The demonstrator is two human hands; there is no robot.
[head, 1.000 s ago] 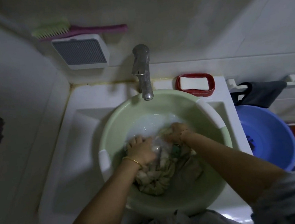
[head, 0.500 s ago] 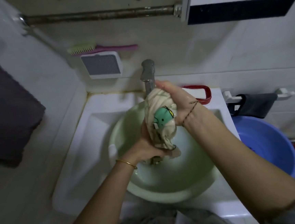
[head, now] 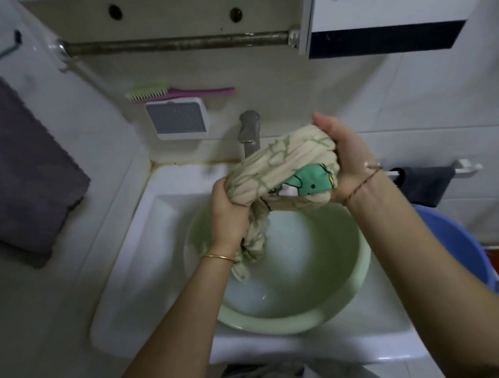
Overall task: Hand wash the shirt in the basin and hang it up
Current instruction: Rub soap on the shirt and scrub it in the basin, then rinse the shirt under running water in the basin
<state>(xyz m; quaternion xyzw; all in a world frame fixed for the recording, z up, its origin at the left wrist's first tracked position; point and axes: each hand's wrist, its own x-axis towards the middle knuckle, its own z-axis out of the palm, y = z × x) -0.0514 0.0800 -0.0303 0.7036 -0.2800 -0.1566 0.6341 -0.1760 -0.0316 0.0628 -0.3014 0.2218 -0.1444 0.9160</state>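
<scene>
The wet cream shirt [head: 277,171] with green lines and a teal cartoon patch is bunched into a thick roll above the pale green basin [head: 354,294]. My left hand [head: 229,214] grips its lower left end. My right hand [head: 345,156] clasps the upper right end, palm turned toward me. A twisted tail of the shirt hangs beside my left wrist over the cloudy water in the basin. The basin sits in the white sink [head: 145,258].
A grey tap [head: 249,131] stands behind the shirt. A metal rail [head: 178,42] runs along the wall above. A dark towel [head: 14,167] hangs at left. A blue tub [head: 455,246] stands at right, with a dark cloth [head: 425,182] on a small rack.
Both hands lifted the shirt out of the basin water. The roll, upright half a second ago, is now turned to lie slanted between my hands. The view tilted upward.
</scene>
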